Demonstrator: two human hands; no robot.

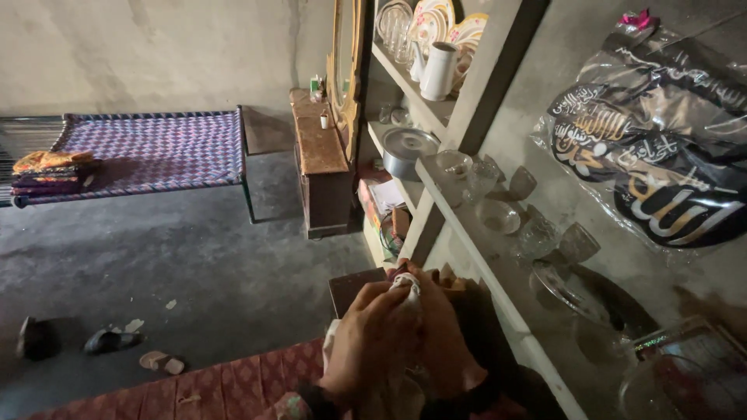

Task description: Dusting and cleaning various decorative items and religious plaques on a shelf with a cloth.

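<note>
Dim room; white cloth (406,286) pinched between left hand (372,342), right hand (445,342)

Bare hands (405,334) — dark sleeve cuffs at both wrists.

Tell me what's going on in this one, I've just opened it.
A person stands by a wall shelf, both hands together in front of the chest. The left hand and right hand are wrapped around a small white cloth, fingers closed on it. Glass bowls and tumblers sit on the shelf to the right. A woven cot stands across the dim room, sandals on the floor.
</note>
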